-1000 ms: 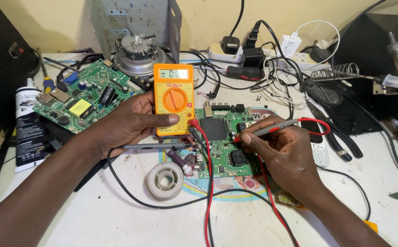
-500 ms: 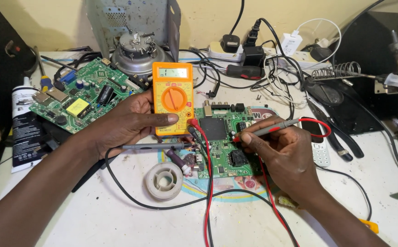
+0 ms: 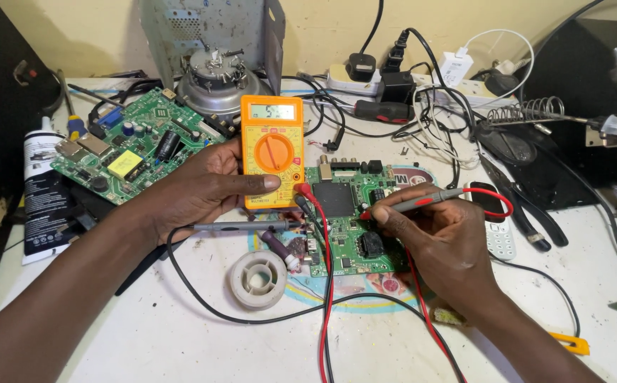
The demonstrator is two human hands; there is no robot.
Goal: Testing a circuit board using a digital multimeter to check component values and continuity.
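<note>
A person's two bare hands work at a cluttered white workbench [image 3: 180, 340]. The left hand [image 3: 195, 191] is curled around the lower left side of an orange multimeter [image 3: 272, 150], thumb pressed across its face just below the round dial. The meter stands with its long axis running away from the person, its grey display at the far end and its lead sockets at the near end. It lies near the middle of the bench, towards the back edge.

The right hand [image 3: 443, 241] pinches a red-tipped probe [image 3: 422, 204] between thumb and fingers. The probe lies almost level, its long axis running left to right, its tip pointing left onto a green circuit board [image 3: 351, 227] lying flat just right of the meter. A second, dark probe [image 3: 241, 226] lies below the left hand, pointing right to the board's left edge; whether the hand grips it is hard to tell.

Red and black leads [image 3: 326, 305] run from the meter to the near edge and are cut off there. A solder spool [image 3: 257, 279] sits near the front of the bench. Another green board [image 3: 127, 152] lies towards the back left corner. The display's figures are too small to read.
</note>
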